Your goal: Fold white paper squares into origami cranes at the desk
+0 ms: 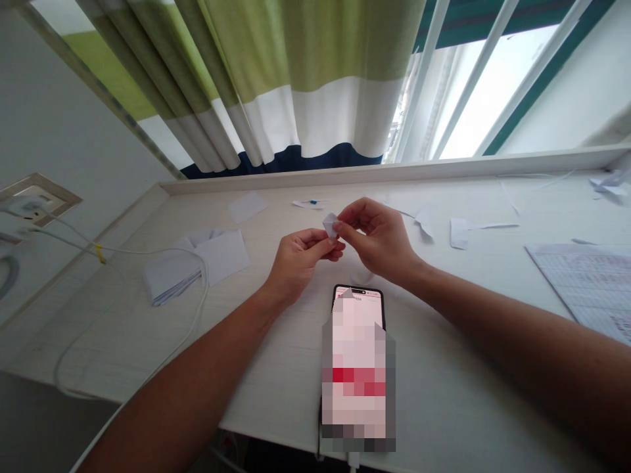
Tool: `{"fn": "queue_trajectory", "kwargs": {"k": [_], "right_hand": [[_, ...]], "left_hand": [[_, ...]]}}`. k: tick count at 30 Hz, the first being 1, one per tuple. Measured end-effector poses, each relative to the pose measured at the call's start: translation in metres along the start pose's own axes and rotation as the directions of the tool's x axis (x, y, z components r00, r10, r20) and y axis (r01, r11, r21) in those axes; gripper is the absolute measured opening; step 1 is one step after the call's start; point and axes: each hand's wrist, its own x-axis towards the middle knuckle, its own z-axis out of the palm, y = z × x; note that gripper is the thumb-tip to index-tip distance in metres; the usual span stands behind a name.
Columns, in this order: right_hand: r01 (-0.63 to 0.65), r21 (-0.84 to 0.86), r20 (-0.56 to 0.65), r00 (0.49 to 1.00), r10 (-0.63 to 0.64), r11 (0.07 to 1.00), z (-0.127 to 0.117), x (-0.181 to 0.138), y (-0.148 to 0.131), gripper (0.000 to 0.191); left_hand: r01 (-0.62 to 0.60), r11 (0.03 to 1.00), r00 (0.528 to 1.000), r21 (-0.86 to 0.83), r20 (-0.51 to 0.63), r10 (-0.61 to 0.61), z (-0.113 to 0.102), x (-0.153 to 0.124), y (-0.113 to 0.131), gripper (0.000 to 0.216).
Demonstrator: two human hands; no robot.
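Note:
A small piece of folded white paper (330, 224) is held up between my two hands, over the middle of the table. My right hand (379, 238) pinches its right side between thumb and forefinger. Just below and to the left, my left hand (302, 261) is closed, with thumb and fingertips at the paper's lower edge; the fingers partly hide their grip. A phone (358, 348) lies on the table nearer to me, its lit screen mostly blurred out.
Folded white sheets (172, 269) lie at left, crossed by a white cable (203, 295) from the wall socket (37, 200). Paper scraps (459, 233) are scattered behind and right of my hands. A printed sheet (591, 282) lies at far right. Along the back runs a raised ledge (296, 179) below the curtain.

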Motion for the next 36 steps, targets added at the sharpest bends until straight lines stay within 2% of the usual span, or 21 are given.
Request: {"fn": "queue_trajectory", "kwargs": {"k": [10, 18, 21, 25, 32, 36], "right_hand": [[-0.026, 0.042, 0.021, 0.999, 0.026, 0.999, 0.0000, -0.0008, 0.0059, 0.014], [-0.149, 0.236, 0.097, 0.987, 0.129, 0.960, -0.0009, 0.0012, 0.0074, 0.038], [-0.139, 0.227, 0.100, 0.988, 0.119, 0.964, -0.0025, 0.0024, 0.0076, 0.035], [-0.126, 0.190, 0.133, 0.986, 0.101, 0.974, -0.0033, 0.0024, 0.0088, 0.031], [-0.103, 0.201, 0.114, 0.990, 0.081, 0.974, -0.0010, 0.0015, 0.0094, 0.036], [-0.091, 0.164, 0.113, 0.991, 0.073, 0.982, -0.0010, 0.0008, 0.0071, 0.031]], "left_hand": [[0.000, 0.998, 1.000, 0.062, -0.011, 0.001, 0.0002, -0.0004, -0.0020, 0.030], [-0.002, 0.998, 1.000, 0.057, -0.012, 0.003, -0.0004, -0.0007, 0.0016, 0.033], [0.016, 0.997, 1.000, 0.078, -0.003, -0.016, -0.0022, -0.0005, -0.0002, 0.034], [-0.034, 0.996, 0.999, 0.088, 0.023, 0.032, -0.0037, 0.0008, -0.0026, 0.037], [-0.089, 0.994, 0.995, 0.068, -0.032, 0.091, -0.0005, 0.0006, -0.0021, 0.040], [-0.082, 0.994, 0.995, 0.079, -0.047, 0.086, 0.0010, 0.0006, -0.0032, 0.043]]}}
